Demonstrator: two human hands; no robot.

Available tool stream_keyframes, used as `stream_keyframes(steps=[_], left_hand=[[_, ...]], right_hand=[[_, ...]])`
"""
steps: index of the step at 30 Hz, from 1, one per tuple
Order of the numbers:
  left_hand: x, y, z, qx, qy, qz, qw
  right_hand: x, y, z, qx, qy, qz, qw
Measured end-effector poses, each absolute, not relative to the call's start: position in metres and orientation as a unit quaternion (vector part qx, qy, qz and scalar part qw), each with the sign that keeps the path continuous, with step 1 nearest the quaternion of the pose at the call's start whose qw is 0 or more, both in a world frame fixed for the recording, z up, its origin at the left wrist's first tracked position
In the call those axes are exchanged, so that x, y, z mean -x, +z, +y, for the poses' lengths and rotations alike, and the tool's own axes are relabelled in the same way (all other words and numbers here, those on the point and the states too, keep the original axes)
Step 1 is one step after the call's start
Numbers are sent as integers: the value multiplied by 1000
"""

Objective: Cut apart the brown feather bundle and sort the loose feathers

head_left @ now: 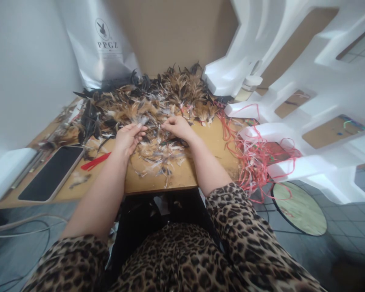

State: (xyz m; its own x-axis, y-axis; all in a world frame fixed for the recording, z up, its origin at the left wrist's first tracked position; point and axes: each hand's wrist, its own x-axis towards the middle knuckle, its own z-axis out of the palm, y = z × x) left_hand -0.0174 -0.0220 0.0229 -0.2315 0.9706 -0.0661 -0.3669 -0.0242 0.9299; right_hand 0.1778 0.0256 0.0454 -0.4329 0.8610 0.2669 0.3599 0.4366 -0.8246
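Observation:
My left hand [130,136] pinches a small brown feather [142,121] with pale fluff at its base, held just above the table. To its right, the thumb and forefinger of my right hand [179,127] are pressed together; what lies between them is too small to make out. Behind both hands spreads a heap of brown and black feathers [118,101]. Below and between them lie loose feather scraps [161,156] on the wooden table [142,184]. Left of my left wrist rests a bundle of red strips [95,162].
A phone [52,173] and a white box [10,172] lie at the left. Tangled pink-red string [255,162] hangs over the right edge beside white foam packing [292,166]. A silvery bag [105,52] stands behind. A round stool [301,209] is at the lower right.

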Motion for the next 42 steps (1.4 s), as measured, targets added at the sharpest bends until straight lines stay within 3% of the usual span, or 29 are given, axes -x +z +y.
stream_keyframes(steps=[9,17,20,24,27,31,42], left_hand=[[15,24,-24,-330,633,457,531],[14,22,-24,-337,628,458,532],[15,22,-24,-338,628,454,534],[15,24,-24,-320,628,445,552],[15,26,-25,-304,623,437,574],[14,27,-25,-285,608,424,609],[19,27,-24,-270,641,328,639]], right_hand=[[-162,22,36,489,212,-758,376],[-146,19,35,566,170,-751,294],[-143,19,40,533,214,-737,356],[-146,27,40,426,382,-634,520],[-149,35,33,381,470,-545,580],[-148,41,22,353,496,-511,607],[-132,30,10,325,495,-571,569]])
